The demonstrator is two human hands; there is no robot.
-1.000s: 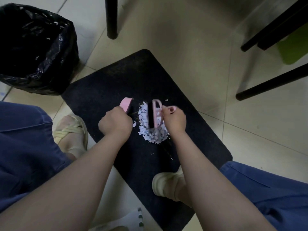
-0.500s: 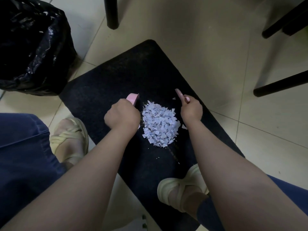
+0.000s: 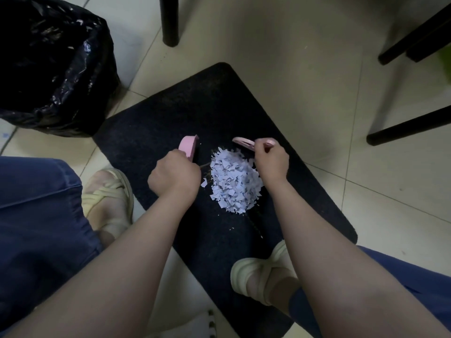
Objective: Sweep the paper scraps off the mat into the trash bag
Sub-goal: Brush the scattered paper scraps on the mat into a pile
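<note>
A heap of pale lilac paper scraps (image 3: 234, 182) lies in the middle of the dark mat (image 3: 156, 137). My left hand (image 3: 174, 176) grips a pink dustpan (image 3: 188, 147) standing on edge just left of the heap. My right hand (image 3: 271, 162) grips a small pink brush (image 3: 245, 142) at the heap's far right edge; its bristles are hidden. A few tiny scraps lie loose on the mat near the heap. The black trash bag (image 3: 53, 69) stands open on the floor at the top left, beyond the mat's corner.
Black furniture legs stand at the top centre (image 3: 170, 20) and at the right (image 3: 410, 125). My sandalled feet rest by the mat: the left foot (image 3: 107, 201) beside it, the right foot (image 3: 263, 276) on it. Pale floor tiles surround the mat.
My right hand drew the brush off the top of the heap to its far right edge, uncovering the scraps. My left hand kept the dustpan beside the heap.
</note>
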